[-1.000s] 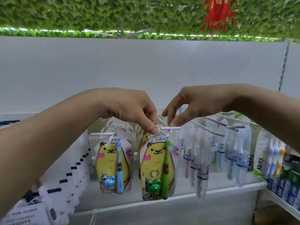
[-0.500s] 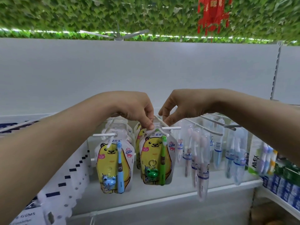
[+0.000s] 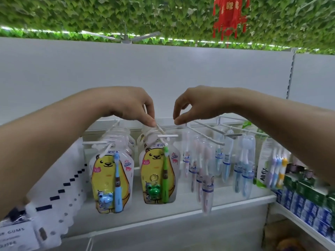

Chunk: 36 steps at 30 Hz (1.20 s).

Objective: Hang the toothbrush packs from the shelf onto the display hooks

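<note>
Head view. Two bare forearms reach in toward a white display rack. The left hand (image 3: 130, 105) has its fingers curled downward, the tips meeting at the white hook (image 3: 160, 130) just above the green pack (image 3: 157, 171) — whether they pinch the wire or only touch it cannot be told. The right hand (image 3: 195, 105) hangs beside it, thumb and forefinger brought together in a loose ring, the tips close to the hook's rear stretch; nothing can be made out between them.

The green pack — a yellow bear pouch with a green toothbrush and a green frog charm — hangs at the front of this hook, with more pouches behind it. To its left the blue pack (image 3: 111, 180), same bear, blue brush and blue charm, hangs on its own hook (image 3: 97, 142). To the right, clear tubes (image 3: 206, 178) with pastel brushes hang from further hooks. A white shelf (image 3: 163, 212) runs beneath the rows. Green leaf garland (image 3: 126, 13) and a red ornament (image 3: 229, 15) cover the ceiling.
</note>
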Available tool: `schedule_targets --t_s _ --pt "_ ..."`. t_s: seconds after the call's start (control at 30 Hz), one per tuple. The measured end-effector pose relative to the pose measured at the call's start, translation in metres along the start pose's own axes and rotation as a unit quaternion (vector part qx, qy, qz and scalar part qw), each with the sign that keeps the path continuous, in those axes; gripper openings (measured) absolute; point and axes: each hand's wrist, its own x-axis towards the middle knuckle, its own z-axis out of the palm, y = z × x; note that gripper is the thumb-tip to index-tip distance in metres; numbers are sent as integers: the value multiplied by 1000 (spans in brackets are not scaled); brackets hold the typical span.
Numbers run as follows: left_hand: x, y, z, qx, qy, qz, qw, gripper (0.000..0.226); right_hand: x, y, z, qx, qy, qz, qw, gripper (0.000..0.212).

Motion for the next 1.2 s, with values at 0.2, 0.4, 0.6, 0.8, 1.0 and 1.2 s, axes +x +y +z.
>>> schedule_targets --t_s 0.2,0.4,0.6,0.8,1.0,1.2 --pt "5 45 -15 45 37 -12 998 44 -20 37 -17 -100 40 -4 994 42" --pt "20 96 -9 91 53 -4 994 42 -35 79 -23 -106 61 -36 992 41" --pt "40 104 11 95 37 -21 995 35 -33 104 -11 -66 39 -50 996 31" --pt "51 84 26 85 -28 -32 995 32 -20 115 13 -49 -27 -59 997 30" --pt "55 78 29 88 -60 -42 993 40 -20 118 8 -42 -52 -65 996 39" --pt "55 106 6 92 -35 -41 994 43 -28 125 -12 -77 -29 -53 995 48"
